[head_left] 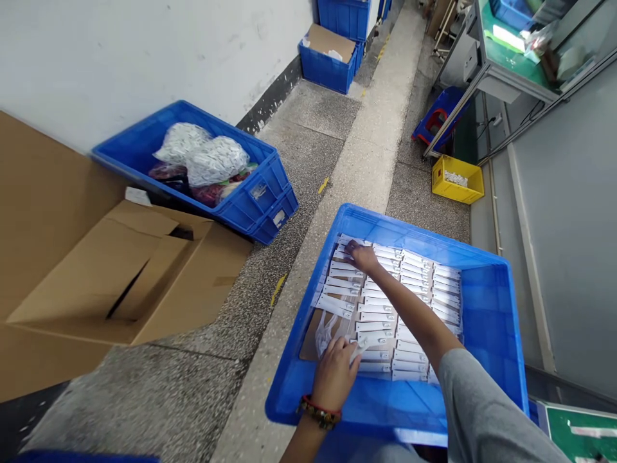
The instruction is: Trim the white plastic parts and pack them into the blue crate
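A large blue bin point(499, 308) holds rows of flat white parts point(376, 317) lying on cardboard. My right hand point(360, 256) reaches across to the far left corner of the rows, its fingers bent down onto a white part there; whether it grips the part is hard to make out. At the near left of the rows, my left hand point(336, 370), with a beaded bracelet on the wrist, has its fingers closed on a thin white plastic bag point(325, 331). Bare cardboard point(310, 341) shows beside the bag.
An open cardboard box point(193, 292) stands at the left. Behind it, stacked blue crates point(263, 186) hold bagged white parts point(216, 161). A yellow crate point(457, 195) sits on the floor near a green-topped bench point(518, 61). More blue crates point(325, 71) stand along the wall.
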Tool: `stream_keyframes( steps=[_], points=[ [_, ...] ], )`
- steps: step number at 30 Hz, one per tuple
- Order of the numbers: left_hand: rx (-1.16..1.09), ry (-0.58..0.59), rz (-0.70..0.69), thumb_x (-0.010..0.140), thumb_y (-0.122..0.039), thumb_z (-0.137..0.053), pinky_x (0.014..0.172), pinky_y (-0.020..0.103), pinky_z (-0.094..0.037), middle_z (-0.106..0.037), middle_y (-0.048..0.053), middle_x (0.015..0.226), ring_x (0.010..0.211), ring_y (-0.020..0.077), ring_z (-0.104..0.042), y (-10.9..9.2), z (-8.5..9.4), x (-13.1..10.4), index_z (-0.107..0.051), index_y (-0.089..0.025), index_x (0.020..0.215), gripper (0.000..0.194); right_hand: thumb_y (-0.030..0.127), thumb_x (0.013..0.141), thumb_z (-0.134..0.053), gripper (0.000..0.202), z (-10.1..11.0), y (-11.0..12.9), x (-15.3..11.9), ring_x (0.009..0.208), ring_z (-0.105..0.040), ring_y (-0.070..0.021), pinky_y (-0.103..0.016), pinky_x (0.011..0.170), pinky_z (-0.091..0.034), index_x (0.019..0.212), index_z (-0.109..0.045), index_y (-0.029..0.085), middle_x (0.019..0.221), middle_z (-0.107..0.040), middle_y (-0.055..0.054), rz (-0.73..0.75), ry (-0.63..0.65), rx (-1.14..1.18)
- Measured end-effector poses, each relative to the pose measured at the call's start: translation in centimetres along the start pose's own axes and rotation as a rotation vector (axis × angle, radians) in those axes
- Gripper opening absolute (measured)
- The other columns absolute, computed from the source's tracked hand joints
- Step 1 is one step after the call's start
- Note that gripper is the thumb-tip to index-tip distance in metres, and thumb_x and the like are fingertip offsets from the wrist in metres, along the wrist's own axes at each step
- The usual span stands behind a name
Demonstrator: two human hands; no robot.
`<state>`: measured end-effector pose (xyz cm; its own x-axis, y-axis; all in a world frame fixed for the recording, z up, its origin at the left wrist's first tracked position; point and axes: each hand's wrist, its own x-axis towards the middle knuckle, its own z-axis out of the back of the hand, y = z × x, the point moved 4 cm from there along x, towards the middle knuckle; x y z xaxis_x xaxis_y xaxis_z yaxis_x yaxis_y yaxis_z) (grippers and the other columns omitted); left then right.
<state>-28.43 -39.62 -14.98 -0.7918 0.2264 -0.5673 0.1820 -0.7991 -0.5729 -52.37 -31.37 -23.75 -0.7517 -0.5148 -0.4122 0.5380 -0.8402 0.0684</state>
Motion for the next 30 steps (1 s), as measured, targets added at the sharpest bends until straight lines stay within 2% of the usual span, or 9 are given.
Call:
stream_keyframes(
  steps=[4, 7, 9, 21, 23, 26, 28, 30],
  points=[
    [-0.019, -0.017, -0.01, 0.092, -0.019, -0.051, 0.101, 0.043, -0.049, -0.069, 0.011, 0.112, 0.114, 0.0279, -0.06, 0.0, 0.0, 0.0, -0.072, -0.019, 0.113, 0.029, 0.045, 0.103, -0.039, 0.044, 0.0, 0.2, -0.6, 0.107, -0.067, -0.023, -0.033, 0.082, -0.054, 0.137, -0.053, 0.021, 0.147, -0.049, -0.013, 0.055, -0.006, 0.01],
    [-0.018, -0.019, -0.01, 0.092, -0.019, -0.051, 0.101, 0.044, -0.049, -0.07, 0.012, 0.112, 0.113, 0.0288, -0.06, 0.1, -0.1, 0.0, -0.072, -0.018, 0.114, 0.03, 0.053, 0.098, -0.049, 0.047, -0.5, 0.8, -1.5, 0.108, -0.066, -0.0209, -0.029, 0.083, -0.053, 0.138, -0.053, 0.028, 0.144, -0.053, -0.009, 0.16, 0.026, 0.022],
    [-0.015, -0.018, -0.016, 0.093, -0.018, -0.051, 0.101, 0.044, -0.049, -0.07, 0.013, 0.113, 0.113, 0.029, -0.06, 0.1, -0.1, 0.0, -0.072, -0.017, 0.115, 0.031, 0.053, 0.095, -0.055, 0.05, -1.0, 1.1, -2.0, 0.106, -0.067, -0.0208, -0.028, 0.082, -0.053, 0.139, -0.053, 0.029, 0.142, -0.055, -0.009, 0.196, 0.044, 0.022],
    [0.046, 0.0, -0.015, 0.095, -0.019, -0.051, 0.1, 0.04, -0.05, -0.069, 0.013, 0.113, 0.114, 0.0289, -0.061, -0.2, 0.2, 0.0, -0.073, -0.015, 0.115, 0.029, 0.043, 0.103, -0.04, 0.046, -2.0, 1.5, -3.2, 0.102, -0.067, -0.0223, -0.03, 0.074, -0.053, 0.14, -0.048, 0.018, 0.147, -0.047, -0.017, 0.096, -0.049, 0.021],
    [0.046, -0.003, -0.02, 0.095, -0.019, -0.052, 0.1, 0.041, -0.05, -0.069, 0.014, 0.113, 0.114, 0.0293, -0.061, -0.3, 0.2, 0.0, -0.073, -0.014, 0.116, 0.03, 0.049, 0.102, -0.041, 0.05, -2.3, 1.9, -3.7, 0.101, -0.066, -0.0222, -0.03, 0.075, -0.052, 0.14, -0.048, 0.017, 0.146, -0.047, -0.018, 0.145, -0.062, 0.036],
    [0.043, -0.002, -0.025, 0.094, -0.018, -0.053, 0.101, 0.042, -0.05, -0.07, 0.015, 0.113, 0.114, 0.0299, -0.061, -0.3, 0.2, 0.0, -0.073, -0.013, 0.115, 0.029, 0.056, 0.095, -0.054, 0.053, -3.3, 2.9, -4.7, 0.104, -0.063, -0.022, -0.032, 0.085, -0.05, 0.133, -0.055, 0.02, 0.137, -0.055, -0.014, 0.308, -0.056, 0.067],
    [0.042, -0.008, -0.03, 0.094, -0.018, -0.054, 0.1, 0.042, -0.051, -0.07, 0.014, 0.111, 0.114, 0.0296, -0.062, -0.3, 0.3, 0.0, -0.073, -0.014, 0.113, 0.028, 0.053, 0.092, -0.061, 0.049, -4.0, 3.5, -5.1, 0.109, -0.06, -0.023, -0.034, 0.093, -0.047, 0.127, -0.059, 0.019, 0.129, -0.059, -0.013, 0.391, -0.059, 0.083],
    [0.045, -0.021, -0.037, 0.094, -0.018, -0.054, 0.098, 0.042, -0.052, -0.07, 0.013, 0.109, 0.112, 0.0292, -0.062, -0.3, 0.3, 0.0, -0.074, -0.015, 0.112, 0.027, 0.048, 0.092, -0.063, 0.044, -4.5, 3.7, -5.3, 0.11, -0.057, -0.0247, -0.037, 0.095, -0.045, 0.123, -0.061, 0.016, 0.124, -0.061, -0.014, 0.409, -0.077, 0.093]
  ],
)
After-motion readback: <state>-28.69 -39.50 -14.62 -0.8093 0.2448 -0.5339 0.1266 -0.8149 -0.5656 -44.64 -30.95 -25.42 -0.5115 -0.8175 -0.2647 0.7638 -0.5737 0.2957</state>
